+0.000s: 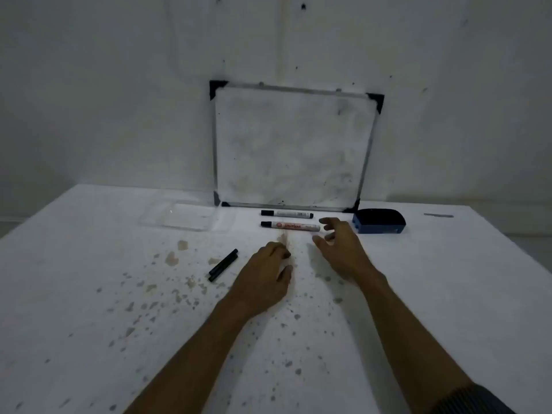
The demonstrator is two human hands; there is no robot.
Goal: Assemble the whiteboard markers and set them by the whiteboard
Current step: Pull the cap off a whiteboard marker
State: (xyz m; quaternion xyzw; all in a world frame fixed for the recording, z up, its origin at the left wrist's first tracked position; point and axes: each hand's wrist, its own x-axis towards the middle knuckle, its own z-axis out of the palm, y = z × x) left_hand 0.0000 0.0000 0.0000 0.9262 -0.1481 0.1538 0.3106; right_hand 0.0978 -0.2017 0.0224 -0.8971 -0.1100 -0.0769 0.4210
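Note:
A small whiteboard (pixel 294 147) leans against the wall at the back of the table. Two markers lie side by side in front of it: a white one (pixel 287 214) nearest the board and one with a red label (pixel 290 226) just in front. My right hand (pixel 343 249) hovers with fingers spread at the right end of the red-labelled marker, holding nothing. My left hand (pixel 264 279) rests palm down on the table, fingers loosely curled, empty. Two black marker parts (pixel 223 265) lie together to the left of my left hand.
A clear plastic tray (pixel 186 218) sits left of the board. A blue and black eraser (pixel 379 221) lies at the board's right corner. The white table (pixel 89 294) is speckled with stains. A small grey item (pixel 438 215) lies far right.

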